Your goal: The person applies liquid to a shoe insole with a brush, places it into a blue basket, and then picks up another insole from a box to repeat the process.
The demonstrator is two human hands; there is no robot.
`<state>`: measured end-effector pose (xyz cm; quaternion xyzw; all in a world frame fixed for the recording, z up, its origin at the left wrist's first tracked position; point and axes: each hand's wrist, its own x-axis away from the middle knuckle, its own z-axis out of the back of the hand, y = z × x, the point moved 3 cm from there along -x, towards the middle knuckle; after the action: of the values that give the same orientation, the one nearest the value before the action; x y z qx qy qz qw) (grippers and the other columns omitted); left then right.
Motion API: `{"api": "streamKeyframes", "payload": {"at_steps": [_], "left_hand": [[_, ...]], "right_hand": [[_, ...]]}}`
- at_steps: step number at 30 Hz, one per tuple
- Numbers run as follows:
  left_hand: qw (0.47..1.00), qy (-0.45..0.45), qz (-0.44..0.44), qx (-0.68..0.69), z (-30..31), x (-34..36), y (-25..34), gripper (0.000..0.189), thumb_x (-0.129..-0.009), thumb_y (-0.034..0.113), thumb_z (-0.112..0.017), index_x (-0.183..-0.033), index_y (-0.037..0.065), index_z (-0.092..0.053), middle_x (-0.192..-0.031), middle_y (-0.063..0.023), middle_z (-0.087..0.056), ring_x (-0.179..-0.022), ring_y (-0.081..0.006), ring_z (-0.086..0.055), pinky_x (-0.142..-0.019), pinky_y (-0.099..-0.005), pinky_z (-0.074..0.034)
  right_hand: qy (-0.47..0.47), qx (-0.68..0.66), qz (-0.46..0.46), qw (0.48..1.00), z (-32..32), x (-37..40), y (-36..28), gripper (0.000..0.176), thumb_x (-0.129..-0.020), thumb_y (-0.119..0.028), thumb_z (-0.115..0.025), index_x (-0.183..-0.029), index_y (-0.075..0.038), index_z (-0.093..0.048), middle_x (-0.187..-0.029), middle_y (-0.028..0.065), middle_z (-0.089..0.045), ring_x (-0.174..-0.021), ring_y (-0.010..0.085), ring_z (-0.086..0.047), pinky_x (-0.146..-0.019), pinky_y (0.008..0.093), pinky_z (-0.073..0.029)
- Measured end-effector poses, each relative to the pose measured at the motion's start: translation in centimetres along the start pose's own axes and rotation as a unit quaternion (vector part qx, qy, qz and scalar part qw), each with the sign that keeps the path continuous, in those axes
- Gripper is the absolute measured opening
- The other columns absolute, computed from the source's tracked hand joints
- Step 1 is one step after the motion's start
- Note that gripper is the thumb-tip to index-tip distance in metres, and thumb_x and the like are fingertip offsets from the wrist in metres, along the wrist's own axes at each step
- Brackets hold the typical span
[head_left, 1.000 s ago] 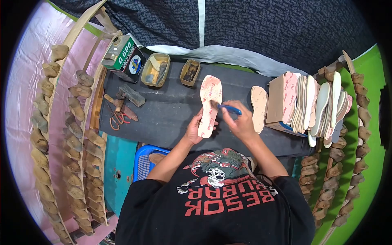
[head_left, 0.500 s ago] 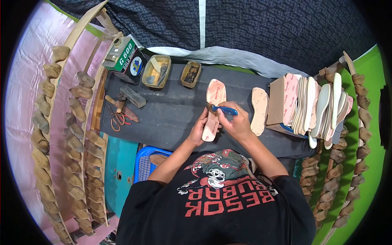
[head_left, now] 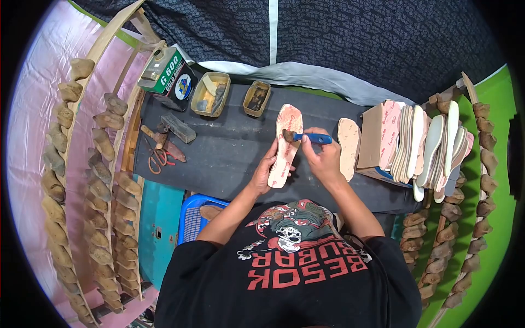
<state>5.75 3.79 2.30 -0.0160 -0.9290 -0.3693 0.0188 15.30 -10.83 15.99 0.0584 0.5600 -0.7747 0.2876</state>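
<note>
A pale insole (head_left: 284, 158) with red print is gripped at its edge by my left hand (head_left: 266, 170), over the middle of the dark table. My right hand (head_left: 324, 157) is closed on the blue handle of a brush (head_left: 311, 138). The brush's brown bristles touch the insole's face, just below its wide end, where the surface looks glossy and tinted. To the right, a second insole (head_left: 348, 147) lies flat on the table beside my right hand.
A cardboard box (head_left: 372, 135) packed with insoles stands at the right. Two trays (head_left: 194, 102) (head_left: 256, 113) and a glue can (head_left: 170, 82) sit at the back left, near a hammer (head_left: 156, 136) and scissors (head_left: 157, 159). Racks of wooden shoe lasts (head_left: 100, 181) line both sides.
My right hand has moved slightly right and turned the brush more level. The bristles have shifted up the insole, and the insole has tilted a little in my left hand.
</note>
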Motion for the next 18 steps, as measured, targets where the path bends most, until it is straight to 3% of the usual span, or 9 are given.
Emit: {"api": "streamKeyframes", "payload": {"at_steps": [5,9,14,18], "left_hand": [[0.999,0.007,0.004,0.053,0.2,0.0,0.0,0.078,-0.101,0.031,-0.045,-0.171,0.024,-0.010,-0.157,-0.0124,-0.049,-0.105,-0.0314,-0.072,-0.086,-0.0412,-0.063],[0.999,-0.013,0.010,0.043,0.1,0.1,-0.2,0.077,-0.101,0.030,-0.044,-0.171,0.024,-0.011,-0.158,-0.0116,-0.048,-0.106,-0.0326,-0.071,-0.086,-0.0422,-0.063],[0.999,-0.025,0.004,0.044,0.2,-0.1,-0.5,0.077,-0.100,0.028,-0.043,-0.171,0.024,-0.012,-0.162,-0.0117,-0.044,-0.113,-0.0322,-0.069,-0.090,-0.0445,-0.062],[0.997,0.026,-0.027,0.069,-0.1,-0.1,0.3,0.076,-0.101,0.027,-0.042,-0.170,0.021,-0.012,-0.156,-0.0131,-0.050,-0.107,-0.0289,-0.071,-0.089,-0.0409,-0.062]], "right_hand": [[-0.058,0.004,0.024,0.998,-0.3,1.5,-0.8,0.014,-0.095,-0.007,-0.073,-0.106,0.002,-0.071,-0.093,0.0124,-0.075,-0.083,0.0192,-0.074,-0.076,0.0324,-0.057],[0.000,0.015,-0.005,1.000,0.0,0.1,0.4,0.013,-0.096,-0.008,-0.072,-0.104,0.002,-0.072,-0.094,0.0115,-0.076,-0.081,0.0178,-0.074,-0.074,0.0307,-0.058],[-0.002,0.024,0.027,0.999,0.0,0.1,-0.2,0.015,-0.093,-0.009,-0.074,-0.103,0.002,-0.070,-0.092,0.0152,-0.074,-0.078,0.0245,-0.075,-0.069,0.0350,-0.058],[-0.048,0.005,0.044,0.998,-0.9,1.9,-1.6,0.013,-0.092,-0.008,-0.074,-0.100,0.001,-0.069,-0.091,0.0162,-0.073,-0.079,0.0286,-0.076,-0.069,0.0369,-0.058]]}}
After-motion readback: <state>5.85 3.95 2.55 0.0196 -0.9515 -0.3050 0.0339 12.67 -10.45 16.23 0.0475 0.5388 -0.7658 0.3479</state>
